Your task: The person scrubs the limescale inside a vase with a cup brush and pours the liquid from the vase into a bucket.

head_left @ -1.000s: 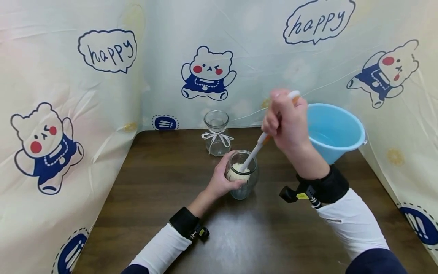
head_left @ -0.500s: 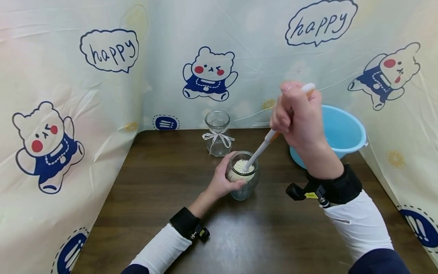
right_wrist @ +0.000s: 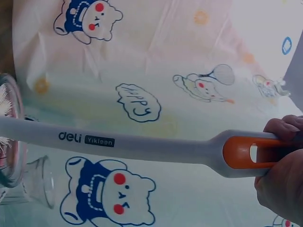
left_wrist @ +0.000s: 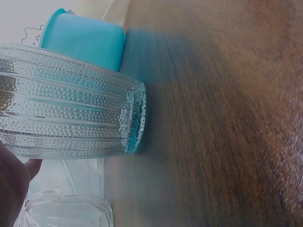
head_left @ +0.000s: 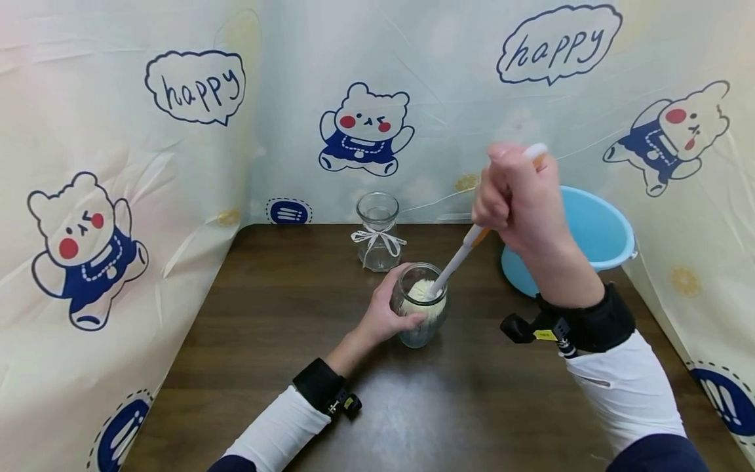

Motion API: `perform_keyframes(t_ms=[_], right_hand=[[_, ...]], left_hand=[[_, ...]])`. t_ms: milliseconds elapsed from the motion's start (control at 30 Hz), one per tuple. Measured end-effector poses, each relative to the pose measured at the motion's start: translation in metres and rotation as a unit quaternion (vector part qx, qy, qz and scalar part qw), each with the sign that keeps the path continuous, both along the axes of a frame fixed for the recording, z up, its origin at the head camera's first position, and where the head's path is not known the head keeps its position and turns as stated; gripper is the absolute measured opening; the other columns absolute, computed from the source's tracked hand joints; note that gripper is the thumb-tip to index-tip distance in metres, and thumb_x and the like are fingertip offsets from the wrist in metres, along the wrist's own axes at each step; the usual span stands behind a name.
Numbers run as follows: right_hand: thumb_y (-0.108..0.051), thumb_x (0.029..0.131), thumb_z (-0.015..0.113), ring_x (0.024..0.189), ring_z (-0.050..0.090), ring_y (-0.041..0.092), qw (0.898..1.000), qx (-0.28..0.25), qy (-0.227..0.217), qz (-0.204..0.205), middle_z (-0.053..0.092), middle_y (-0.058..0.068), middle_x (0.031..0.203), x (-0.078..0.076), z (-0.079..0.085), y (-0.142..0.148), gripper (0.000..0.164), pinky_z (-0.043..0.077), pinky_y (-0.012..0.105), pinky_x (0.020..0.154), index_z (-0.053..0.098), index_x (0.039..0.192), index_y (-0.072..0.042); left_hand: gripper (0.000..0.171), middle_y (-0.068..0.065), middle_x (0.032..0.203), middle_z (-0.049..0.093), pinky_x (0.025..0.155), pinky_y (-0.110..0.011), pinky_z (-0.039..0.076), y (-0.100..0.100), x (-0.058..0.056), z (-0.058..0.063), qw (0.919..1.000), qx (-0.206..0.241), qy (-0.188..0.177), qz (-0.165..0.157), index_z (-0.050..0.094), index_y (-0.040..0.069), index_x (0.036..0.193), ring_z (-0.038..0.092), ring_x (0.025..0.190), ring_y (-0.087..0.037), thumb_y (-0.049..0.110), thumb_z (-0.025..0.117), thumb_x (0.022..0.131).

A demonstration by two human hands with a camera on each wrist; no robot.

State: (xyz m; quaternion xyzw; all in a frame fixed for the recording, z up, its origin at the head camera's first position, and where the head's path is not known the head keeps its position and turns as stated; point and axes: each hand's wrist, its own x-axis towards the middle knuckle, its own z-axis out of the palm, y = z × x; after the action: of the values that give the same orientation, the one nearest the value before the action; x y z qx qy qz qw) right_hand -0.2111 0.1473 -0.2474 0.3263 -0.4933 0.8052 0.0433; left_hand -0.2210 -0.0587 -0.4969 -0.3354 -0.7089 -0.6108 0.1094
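My left hand [head_left: 382, 316] grips a clear glass jar [head_left: 420, 335] around its side, in the middle of the wooden table. The left wrist view shows the jar's ribbed, dotted wall close up. My right hand [head_left: 523, 200] holds a long-handled cleaning brush [head_left: 455, 263] by its white and orange handle. The brush slants down to the left, its pale bristles [head_left: 420, 291] inside the jar's mouth. In the right wrist view the grey-white shaft [right_wrist: 161, 149] bears the words "deli Yikleen". The tip of the bristles is hard to make out through the glass.
A second glass jar [head_left: 377, 248] with a white bow stands just behind the held jar. At the back right is a light blue bucket [head_left: 596, 233], partly hidden by my right forearm. A printed cloth [head_left: 448, 151] surrounds the table's sides and back.
My right hand and the brush handle have moved right, leaning the handle further over. The bristles have shifted slightly right inside the jar. The left hand keeps its grip on the jar.
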Motion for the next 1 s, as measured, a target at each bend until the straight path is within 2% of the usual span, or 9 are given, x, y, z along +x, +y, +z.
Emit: perform_keyframes(t_ms=[100, 200, 300, 533, 633, 700, 767, 867, 1000], right_hand=[[-0.008, 0.1, 0.049, 0.033, 0.025, 0.021, 0.999, 0.049, -0.016, -0.006, 0.033, 0.006, 0.044, 0.001, -0.004, -0.004, 0.043, 0.019, 0.033, 0.036, 0.035, 0.06, -0.006], [-0.01, 0.101, 0.049, 0.036, 0.03, 0.023, 0.991, 0.125, -0.037, -0.027, 0.037, 0.008, 0.045, 0.002, -0.013, -0.014, 0.041, 0.026, 0.035, 0.038, 0.041, 0.061, -0.004], [-0.014, 0.102, 0.052, 0.036, 0.033, 0.024, 0.985, 0.163, -0.035, -0.04, 0.04, 0.01, 0.045, 0.005, -0.014, -0.022, 0.044, 0.03, 0.037, 0.038, 0.043, 0.061, -0.001], [-0.014, 0.1, 0.053, 0.035, 0.035, 0.027, 0.985, 0.143, 0.038, -0.085, 0.041, 0.011, 0.045, 0.019, 0.013, -0.023, 0.043, 0.03, 0.036, 0.036, 0.043, 0.06, -0.002], [-0.015, 0.101, 0.054, 0.037, 0.041, 0.028, 0.977, 0.173, 0.059, -0.112, 0.045, 0.012, 0.046, 0.023, 0.011, -0.023, 0.043, 0.036, 0.036, 0.038, 0.047, 0.06, -0.003], [-0.015, 0.101, 0.055, 0.038, 0.043, 0.028, 0.973, 0.188, 0.048, -0.128, 0.045, 0.012, 0.046, 0.024, 0.002, -0.023, 0.044, 0.039, 0.035, 0.04, 0.048, 0.06, -0.003], [-0.015, 0.102, 0.055, 0.04, 0.045, 0.028, 0.968, 0.203, 0.035, -0.146, 0.046, 0.012, 0.046, 0.023, -0.008, -0.022, 0.045, 0.041, 0.035, 0.041, 0.049, 0.059, -0.003], [-0.015, 0.103, 0.054, 0.04, 0.045, 0.027, 0.965, 0.211, 0.021, -0.155, 0.046, 0.012, 0.046, 0.021, -0.017, -0.023, 0.046, 0.041, 0.035, 0.042, 0.049, 0.058, -0.004], [-0.013, 0.102, 0.054, 0.037, 0.042, 0.026, 0.972, 0.168, 0.052, -0.152, 0.044, 0.01, 0.044, 0.022, -0.014, -0.021, 0.045, 0.039, 0.034, 0.04, 0.048, 0.058, -0.003]], left_hand=[[0.093, -0.018, 0.141, 0.06, 0.108, -0.053, 0.045, -0.002, -0.001, -0.003, 1.0, -0.004, 0.0, 0.002, 0.049, 0.004, 0.148, 0.058, 0.126, -0.037, 0.051, 0.084, 0.076], [0.09, -0.017, 0.141, 0.06, 0.107, -0.057, 0.044, -0.003, -0.003, -0.004, 1.0, -0.005, 0.0, 0.001, 0.049, 0.006, 0.148, 0.058, 0.127, -0.037, 0.043, 0.085, 0.074], [0.089, -0.017, 0.142, 0.059, 0.107, -0.059, 0.044, -0.002, -0.002, -0.003, 0.9999, -0.012, 0.0, -0.001, 0.049, 0.005, 0.148, 0.057, 0.127, -0.037, 0.034, 0.086, 0.072], [0.088, -0.027, 0.139, 0.058, 0.106, -0.063, 0.043, 0.0, 0.004, 0.011, 0.9999, -0.017, 0.0, 0.001, 0.048, -0.005, 0.145, 0.057, 0.125, -0.042, 0.025, 0.085, 0.072], [0.086, -0.03, 0.137, 0.058, 0.106, -0.063, 0.043, 0.0, 0.008, 0.015, 0.9999, -0.013, -0.003, -0.001, 0.047, -0.009, 0.143, 0.056, 0.123, -0.046, 0.018, 0.085, 0.071], [0.086, -0.029, 0.137, 0.058, 0.106, -0.061, 0.044, 0.0, 0.009, 0.013, 0.9999, -0.014, -0.002, 0.0, 0.047, -0.008, 0.144, 0.056, 0.123, -0.046, 0.018, 0.085, 0.071], [0.087, -0.027, 0.138, 0.058, 0.107, -0.057, 0.045, 0.001, 0.007, 0.008, 0.9999, -0.015, 0.002, -0.001, 0.047, -0.005, 0.145, 0.057, 0.124, -0.045, 0.024, 0.086, 0.073], [0.09, -0.021, 0.141, 0.059, 0.108, -0.052, 0.045, 0.001, 0.004, 0.001, 0.9998, -0.018, 0.002, 0.001, 0.047, 0.002, 0.148, 0.057, 0.126, -0.04, 0.043, 0.085, 0.077], [0.091, -0.016, 0.142, 0.059, 0.109, -0.046, 0.045, 0.0, 0.001, -0.002, 0.9998, -0.018, -0.003, 0.002, 0.048, 0.008, 0.149, 0.057, 0.127, -0.036, 0.055, 0.081, 0.079]])
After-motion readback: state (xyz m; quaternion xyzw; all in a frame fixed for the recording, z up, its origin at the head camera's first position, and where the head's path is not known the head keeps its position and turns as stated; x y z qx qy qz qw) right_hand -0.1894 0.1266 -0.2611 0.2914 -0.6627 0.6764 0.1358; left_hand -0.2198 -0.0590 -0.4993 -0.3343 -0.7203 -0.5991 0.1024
